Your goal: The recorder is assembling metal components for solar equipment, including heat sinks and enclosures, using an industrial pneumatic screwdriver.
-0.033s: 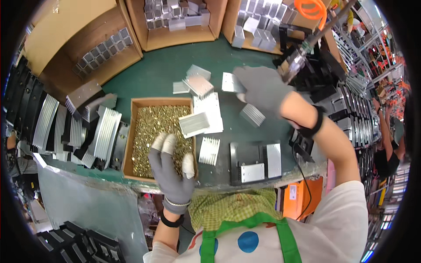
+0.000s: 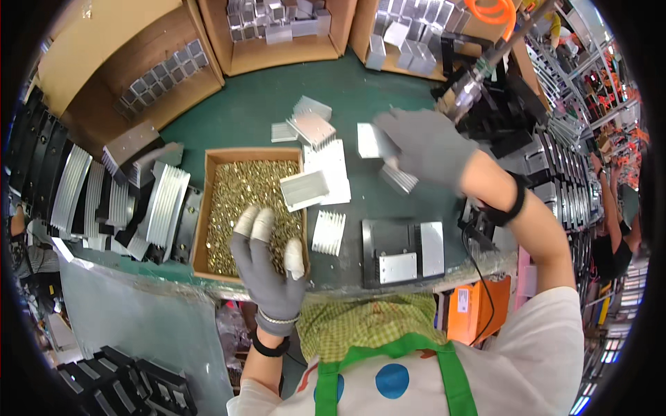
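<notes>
My left hand [image 2: 272, 270], gloved in grey with pale fingertip covers, rests over a cardboard box of small brass-coloured screws [image 2: 239, 191]. Its fingers are spread, and no object shows between them. At the far right of the work area my right hand [image 2: 429, 147], also gloved, is slightly blurred. Its fingers are closed on the edge of a flat-faced silver heat sink [image 2: 367, 141]; the fingertips are partly hidden. Just below that hand lies a finned heat sink [image 2: 397, 179], partly covered by it. Nearer me sits a black frame [image 2: 370, 239] with two silver blocks on it.
An electric screwdriver [image 2: 463, 96] hangs by the right hand. Loose heat sinks [image 2: 312, 130] and white sheets [image 2: 337, 166] lie mid-table. Cardboard cartons [image 2: 284, 58] of silver parts line the back. Finned assemblies [image 2: 168, 208] stand left; more are stacked right.
My right hand has moved right and toward me, and the silver heat sink at its fingers has shifted with it. The left hand has stayed over the screws.
</notes>
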Demonstrator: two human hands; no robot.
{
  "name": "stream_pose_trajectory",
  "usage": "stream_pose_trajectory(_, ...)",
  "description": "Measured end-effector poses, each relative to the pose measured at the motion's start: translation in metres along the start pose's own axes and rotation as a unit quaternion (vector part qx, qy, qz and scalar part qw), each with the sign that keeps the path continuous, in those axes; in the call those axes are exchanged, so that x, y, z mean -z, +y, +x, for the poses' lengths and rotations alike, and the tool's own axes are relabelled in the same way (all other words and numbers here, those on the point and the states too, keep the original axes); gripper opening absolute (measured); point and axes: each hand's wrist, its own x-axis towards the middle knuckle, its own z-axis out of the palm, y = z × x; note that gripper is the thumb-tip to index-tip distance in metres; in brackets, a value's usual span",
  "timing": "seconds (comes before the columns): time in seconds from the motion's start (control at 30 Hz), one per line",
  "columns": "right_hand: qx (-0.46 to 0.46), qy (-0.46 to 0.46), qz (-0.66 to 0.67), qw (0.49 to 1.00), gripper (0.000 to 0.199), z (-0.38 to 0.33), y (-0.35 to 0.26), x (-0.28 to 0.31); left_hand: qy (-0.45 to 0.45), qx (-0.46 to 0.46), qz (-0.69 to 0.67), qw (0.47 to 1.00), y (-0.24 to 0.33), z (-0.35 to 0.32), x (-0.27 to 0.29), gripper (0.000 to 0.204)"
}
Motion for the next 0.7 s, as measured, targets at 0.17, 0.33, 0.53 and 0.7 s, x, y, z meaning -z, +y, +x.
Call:
stream_pose_trajectory(0.17, 0.063, -0.212, 0.054, 0.974, 0.037, -0.090, -0.032, -0.023, -0.067, -0.045, -0.068, 0.994, 0.035, -0.021, -0.013, 0.041)
stream_pose_trajectory(0.33, -0.027, -0.120, 0.143, 0.982, 0.044, -0.108, -0.043, -0.057, -0.181, -0.079, -0.116, 0.973, 0.057, -0.025, -0.066, 0.039)
stream_pose_trajectory(0.53, 0.051, -0.009, 0.157, 0.986, 0.046, -0.131, -0.033, -0.052, -0.285, -0.057, -0.149, 0.945, 0.046, -0.020, -0.088, 0.036)
stream_pose_trajectory(0.7, -0.111, 0.166, 0.180, 0.963, 0.050, -0.200, 0.027, -0.022, -0.347, -0.051, -0.167, 0.921, 0.044, -0.007, -0.081, 0.044)
